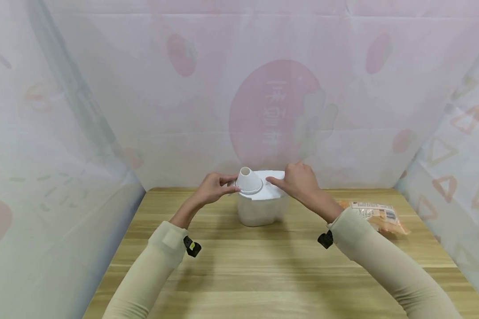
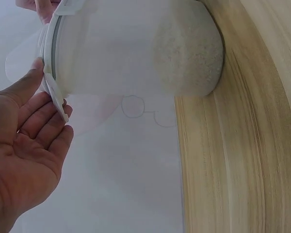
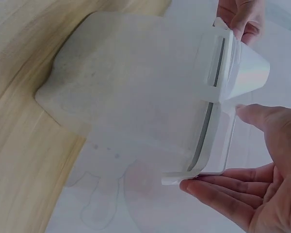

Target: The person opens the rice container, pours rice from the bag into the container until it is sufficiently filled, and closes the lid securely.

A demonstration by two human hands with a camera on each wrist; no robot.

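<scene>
While one translucent white plastic container (image 1: pixel 261 208), holding pale grains in its lower part, stands mid-table on the wooden table (image 1: pixel 263 270), its white lid (image 1: pixel 267 189) with one cone-shaped spout (image 1: pixel 249 179) is touched by the left hand (image 1: pixel 211 188) and right hand (image 1: pixel 299 179), fingers straight. One orange packet (image 1: pixel 377 215) is seen well apart.

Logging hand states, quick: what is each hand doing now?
Left hand: open, fingertips touching the container lid edge.
Right hand: open, fingers resting on the lid.

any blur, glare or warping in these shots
Head view: soft even light, faint shadow under the container, backdrop hazy. Left wrist view: table edge bows from lens warp, left hand sharp. Right wrist view: same warp, right hand slightly soft.
</scene>
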